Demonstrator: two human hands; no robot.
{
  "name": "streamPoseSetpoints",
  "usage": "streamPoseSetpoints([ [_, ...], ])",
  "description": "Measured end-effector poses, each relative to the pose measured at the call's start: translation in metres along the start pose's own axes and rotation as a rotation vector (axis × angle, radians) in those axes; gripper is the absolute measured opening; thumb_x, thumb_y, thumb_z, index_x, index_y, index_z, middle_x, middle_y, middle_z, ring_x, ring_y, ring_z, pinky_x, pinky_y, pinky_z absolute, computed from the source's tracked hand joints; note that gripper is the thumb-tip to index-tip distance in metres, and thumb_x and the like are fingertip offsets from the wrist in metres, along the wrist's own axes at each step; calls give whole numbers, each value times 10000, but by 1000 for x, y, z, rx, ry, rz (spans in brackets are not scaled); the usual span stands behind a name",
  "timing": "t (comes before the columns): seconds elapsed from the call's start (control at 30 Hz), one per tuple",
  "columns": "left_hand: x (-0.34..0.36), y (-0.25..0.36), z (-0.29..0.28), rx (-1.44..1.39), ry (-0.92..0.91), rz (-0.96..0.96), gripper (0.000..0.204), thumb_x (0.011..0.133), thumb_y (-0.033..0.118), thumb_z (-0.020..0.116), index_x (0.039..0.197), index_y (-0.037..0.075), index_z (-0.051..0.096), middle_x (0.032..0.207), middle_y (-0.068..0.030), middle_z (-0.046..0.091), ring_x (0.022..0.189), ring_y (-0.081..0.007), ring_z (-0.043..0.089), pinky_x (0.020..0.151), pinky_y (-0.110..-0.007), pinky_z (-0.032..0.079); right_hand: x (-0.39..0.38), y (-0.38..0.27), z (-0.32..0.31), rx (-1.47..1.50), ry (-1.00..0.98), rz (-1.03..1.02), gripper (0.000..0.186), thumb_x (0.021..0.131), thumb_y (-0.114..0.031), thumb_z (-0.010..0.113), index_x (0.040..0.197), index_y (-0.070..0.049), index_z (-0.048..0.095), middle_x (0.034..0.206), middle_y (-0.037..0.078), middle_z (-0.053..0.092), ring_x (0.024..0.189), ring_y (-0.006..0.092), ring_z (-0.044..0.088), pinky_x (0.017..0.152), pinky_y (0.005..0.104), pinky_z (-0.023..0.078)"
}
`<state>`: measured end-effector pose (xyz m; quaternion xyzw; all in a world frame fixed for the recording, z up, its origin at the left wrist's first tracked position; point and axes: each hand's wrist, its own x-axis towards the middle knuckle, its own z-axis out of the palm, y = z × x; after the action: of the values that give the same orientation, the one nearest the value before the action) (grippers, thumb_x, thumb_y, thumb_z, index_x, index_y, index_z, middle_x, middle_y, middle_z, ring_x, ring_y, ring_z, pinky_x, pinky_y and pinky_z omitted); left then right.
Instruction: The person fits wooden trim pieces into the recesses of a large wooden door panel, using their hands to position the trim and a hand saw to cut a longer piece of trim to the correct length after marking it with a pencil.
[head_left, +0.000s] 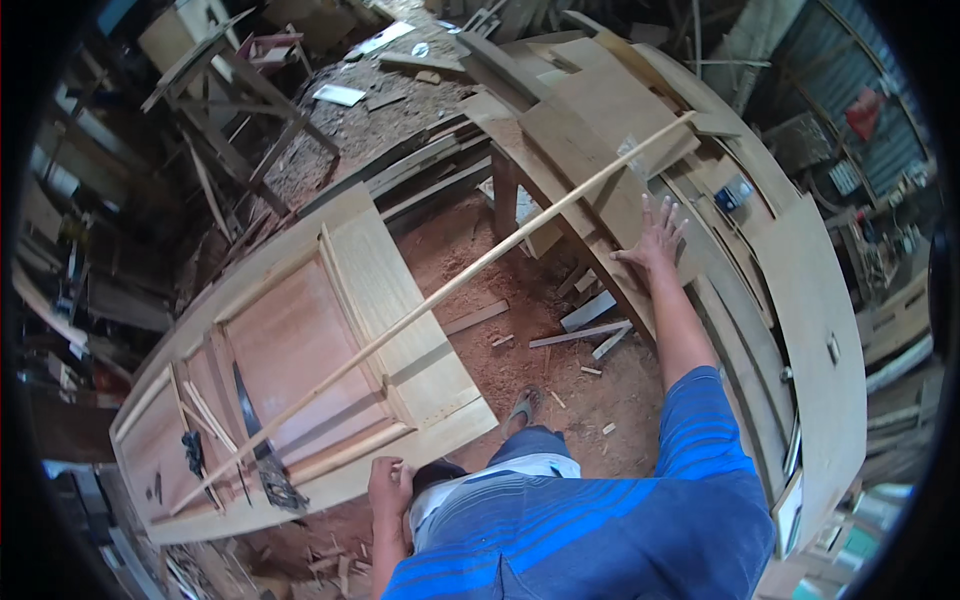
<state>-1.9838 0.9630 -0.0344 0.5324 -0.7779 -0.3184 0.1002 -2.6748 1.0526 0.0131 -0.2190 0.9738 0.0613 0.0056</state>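
My right hand (pixel 655 235) is open with fingers spread, over the boards of the workbench (pixel 630 230) on the right; whether the palm touches them I cannot tell. Loosely curled near my waist, my left hand (pixel 390 487) shows nothing in it, close to the near edge of a wooden door panel (pixel 425 345). A long thin wooden strip (pixel 430 300) lies slantwise from the panel across the gap to the bench. On the panel rest a handsaw (pixel 280 485), a small dark tool (pixel 193 455) and several slim sticks (pixel 205 405).
Wood offcuts (pixel 595 310) and reddish sawdust cover the floor between panel and bench. Plywood sheets (pixel 810 350) lie along the bench's right side, with a small blue container (pixel 733 193) among boards. A wooden trestle (pixel 240 110) stands far left.
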Motion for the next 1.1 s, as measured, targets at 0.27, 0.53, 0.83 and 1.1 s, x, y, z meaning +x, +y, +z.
streamPoseSetpoints([
  [0.27,6,54,27,-8,-32,-57,243,878,134,746,1091,37,682,1072,-176,666,898,-323,706,810,-417,571,29,-2,20,-28,65,-71,1424,558,-573,928,1678,-306,92,1649,245,256,1497,444,310,1199,582,290],
  [0.53,62,33,46,-601,-3,-377,417,949,193,726,1319,50,597,1229,-119,659,999,-278,700,858,-428,583,-38,1,-1,251,140,-73,1199,525,-455,917,1567,-249,362,1544,253,403,1423,463,398,1165,586,330],
  [0.83,184,-7,10,-1754,296,-406,494,1100,261,540,1499,16,384,1429,-183,576,1364,-303,559,1120,-457,504,-185,2,-32,443,21,-69,933,517,-404,909,1328,-123,543,1352,155,563,1316,379,507,1117,537,387],
  [1.1,187,12,-10,-1822,-233,-246,420,1094,190,545,1453,11,419,1378,-229,601,1296,-347,620,1143,-458,519,-322,-25,-22,1368,-367,218,700,682,-239,826,1279,-73,498,1148,116,606,1064,216,616,944,360,516],
])
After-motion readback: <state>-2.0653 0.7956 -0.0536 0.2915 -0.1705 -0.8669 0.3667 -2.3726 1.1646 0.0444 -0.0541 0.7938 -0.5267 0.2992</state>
